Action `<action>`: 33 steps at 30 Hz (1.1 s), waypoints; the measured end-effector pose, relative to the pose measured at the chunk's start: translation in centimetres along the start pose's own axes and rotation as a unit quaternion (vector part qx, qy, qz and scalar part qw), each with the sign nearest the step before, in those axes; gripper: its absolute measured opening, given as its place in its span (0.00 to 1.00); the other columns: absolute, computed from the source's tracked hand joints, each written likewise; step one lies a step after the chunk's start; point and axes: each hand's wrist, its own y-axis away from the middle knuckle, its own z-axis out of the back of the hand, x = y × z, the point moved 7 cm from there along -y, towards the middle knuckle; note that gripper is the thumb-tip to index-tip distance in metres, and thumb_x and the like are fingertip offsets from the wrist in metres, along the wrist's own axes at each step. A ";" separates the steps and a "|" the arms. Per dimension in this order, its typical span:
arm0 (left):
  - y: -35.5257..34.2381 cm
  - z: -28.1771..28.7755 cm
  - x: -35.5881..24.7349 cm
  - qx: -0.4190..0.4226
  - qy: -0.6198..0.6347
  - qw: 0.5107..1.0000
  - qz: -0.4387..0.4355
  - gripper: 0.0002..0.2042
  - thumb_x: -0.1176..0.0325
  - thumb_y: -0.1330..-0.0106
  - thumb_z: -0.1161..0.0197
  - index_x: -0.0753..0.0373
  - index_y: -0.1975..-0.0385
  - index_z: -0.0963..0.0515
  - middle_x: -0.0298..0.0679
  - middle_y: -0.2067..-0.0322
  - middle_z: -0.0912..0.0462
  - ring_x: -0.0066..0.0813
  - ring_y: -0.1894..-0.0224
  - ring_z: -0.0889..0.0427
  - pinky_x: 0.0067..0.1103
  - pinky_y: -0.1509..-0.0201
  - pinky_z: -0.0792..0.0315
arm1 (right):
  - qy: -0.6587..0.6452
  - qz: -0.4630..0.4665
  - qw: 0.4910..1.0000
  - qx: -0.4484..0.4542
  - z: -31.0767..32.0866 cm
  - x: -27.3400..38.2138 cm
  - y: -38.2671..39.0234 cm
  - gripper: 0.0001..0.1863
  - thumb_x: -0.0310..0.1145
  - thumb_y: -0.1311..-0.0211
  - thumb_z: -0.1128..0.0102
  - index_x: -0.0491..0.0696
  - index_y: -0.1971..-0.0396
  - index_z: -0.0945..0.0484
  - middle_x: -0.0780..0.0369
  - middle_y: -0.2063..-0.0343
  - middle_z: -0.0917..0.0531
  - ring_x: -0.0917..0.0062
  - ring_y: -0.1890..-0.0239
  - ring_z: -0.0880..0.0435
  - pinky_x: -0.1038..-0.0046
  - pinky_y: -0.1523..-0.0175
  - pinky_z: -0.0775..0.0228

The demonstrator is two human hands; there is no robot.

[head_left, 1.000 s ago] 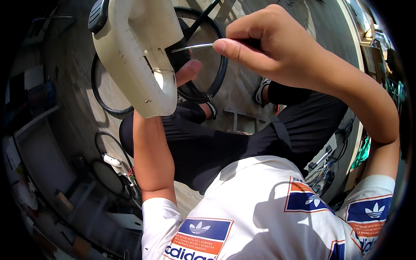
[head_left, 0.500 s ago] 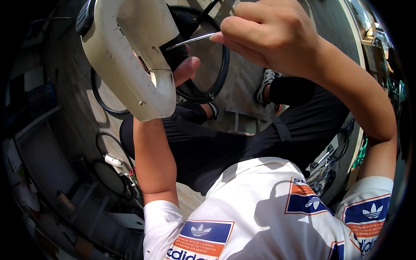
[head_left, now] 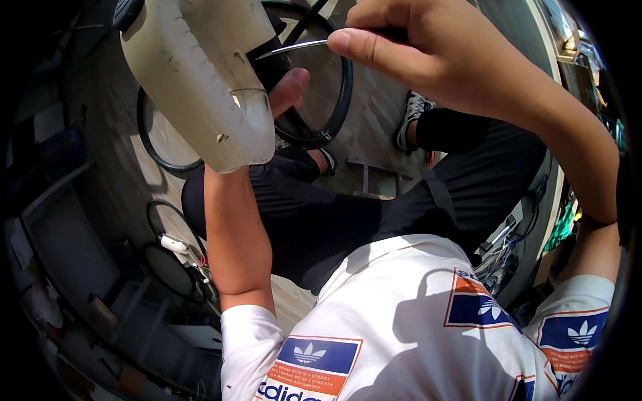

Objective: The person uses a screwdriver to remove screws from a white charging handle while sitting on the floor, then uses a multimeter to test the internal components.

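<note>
A yellowed off-white plastic housing point(head_left: 174, 80), marked with small graduation-like ticks and with an opening through its middle, is held up at the upper left. My left hand point(head_left: 290, 91) grips it from behind, closed, with the thumb showing at its right side; the other fingers are hidden. Between the thumb and fingers of my right hand point(head_left: 418, 60) is pinched a slim, slightly curved silvery metal tool point(head_left: 297, 47). Its tip points left and meets a dark part point(head_left: 269, 65) at the housing's right edge; whether it touches I cannot tell. A ribbed black piece point(head_left: 126, 12) sits on the housing's upper left.
Black hoop-like tubing point(head_left: 344, 100) lies on the floor beyond my knees. A small metal frame point(head_left: 378, 179) stands between my feet. To the left are a white plug-like piece point(head_left: 175, 244) with a cable and dark shelving point(head_left: 73, 227). Assorted items point(head_left: 498, 250) lie at the right.
The housing and my left hand have risen slightly. My right hand has turned and shifted up, so its thumb now shows along the tool, whose tip is a little higher.
</note>
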 end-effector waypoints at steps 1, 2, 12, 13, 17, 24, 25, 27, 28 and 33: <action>0.1 0.0 0.2 0.003 0.006 1.000 -0.008 0.14 0.73 0.45 0.24 0.71 0.63 0.21 0.39 0.72 0.17 0.25 0.75 0.18 0.20 0.68 0.23 | -0.008 -0.066 0.997 0.034 0.1 -0.1 -0.3 0.17 0.37 0.30 0.43 0.42 0.78 0.22 0.60 0.87 0.26 0.75 0.84 0.30 0.71 0.75 0.38; 0.2 0.2 0.8 0.005 0.012 1.000 -0.017 0.14 0.74 0.45 0.24 0.70 0.64 0.21 0.39 0.73 0.17 0.25 0.75 0.18 0.20 0.68 0.24 | -0.026 -0.188 0.978 0.088 -0.3 -0.4 -1.1 0.19 0.39 0.29 0.44 0.41 0.76 0.21 0.62 0.87 0.25 0.78 0.84 0.30 0.72 0.75 0.38; 0.4 -1.5 1.4 -0.010 0.053 0.999 -0.002 0.36 0.62 0.55 0.18 0.68 0.47 0.28 0.46 0.57 0.16 0.34 0.52 0.17 0.29 0.48 0.24 | -0.067 -0.018 0.998 0.001 0.6 -3.8 0.9 0.18 0.42 0.33 0.36 0.44 0.77 0.24 0.72 0.84 0.31 0.91 0.79 0.34 0.82 0.74 0.44; -0.2 -2.1 0.7 -0.007 0.019 0.999 -0.042 0.32 0.63 0.53 0.18 0.66 0.49 0.25 0.41 0.58 0.17 0.31 0.57 0.19 0.27 0.51 0.23 | -0.091 -0.054 0.994 -0.015 0.8 -4.6 1.6 0.17 0.40 0.33 0.36 0.43 0.75 0.24 0.72 0.82 0.29 0.91 0.78 0.34 0.83 0.73 0.43; -1.1 -2.6 -0.1 -0.006 0.092 0.995 0.028 0.39 0.62 0.58 0.17 0.69 0.45 0.28 0.46 0.54 0.17 0.38 0.52 0.17 0.26 0.45 0.25 | -0.124 -0.096 0.985 -0.071 1.4 -5.1 3.1 0.08 0.30 0.34 0.39 0.41 0.70 0.24 0.71 0.77 0.26 0.90 0.73 0.32 0.84 0.68 0.42; -2.6 -2.7 -0.7 -0.003 0.120 0.993 -0.006 0.40 0.62 0.56 0.19 0.72 0.43 0.31 0.50 0.54 0.15 0.42 0.50 0.15 0.27 0.44 0.25 | -0.117 -0.061 0.980 -0.150 2.9 -5.9 4.0 0.05 0.25 0.33 0.38 0.39 0.64 0.22 0.70 0.75 0.24 0.91 0.73 0.29 0.85 0.68 0.39; -2.8 -2.7 -0.6 0.010 0.112 0.994 -0.011 0.39 0.62 0.55 0.19 0.72 0.43 0.31 0.50 0.53 0.16 0.41 0.49 0.15 0.27 0.44 0.25 | -0.115 -0.062 0.980 -0.152 3.0 -5.9 4.0 0.05 0.25 0.33 0.38 0.38 0.63 0.22 0.70 0.75 0.24 0.90 0.73 0.29 0.85 0.68 0.39; -3.2 -2.8 -0.6 0.037 0.116 0.992 -0.036 0.39 0.64 0.54 0.20 0.72 0.43 0.31 0.49 0.51 0.17 0.39 0.49 0.16 0.27 0.43 0.26 | -0.112 -0.054 0.983 -0.138 3.3 -6.0 4.0 0.05 0.22 0.33 0.40 0.37 0.61 0.22 0.67 0.73 0.21 0.88 0.70 0.26 0.85 0.64 0.34; -3.3 -3.0 -0.6 0.052 0.129 0.989 -0.057 0.38 0.65 0.54 0.21 0.72 0.42 0.31 0.49 0.50 0.18 0.38 0.48 0.17 0.27 0.43 0.26 | -0.121 -0.050 0.982 -0.138 3.3 -5.9 4.0 0.05 0.22 0.33 0.40 0.37 0.60 0.22 0.66 0.71 0.20 0.88 0.68 0.24 0.84 0.62 0.33; -2.7 -3.6 -1.4 0.198 0.264 0.940 -0.082 0.40 0.74 0.51 0.27 0.68 0.35 0.36 0.43 0.48 0.22 0.28 0.47 0.24 0.24 0.43 0.28 | -0.187 -0.028 0.973 -0.130 3.8 -7.1 5.5 0.09 0.18 0.33 0.43 0.36 0.55 0.22 0.63 0.62 0.17 0.83 0.59 0.20 0.80 0.52 0.28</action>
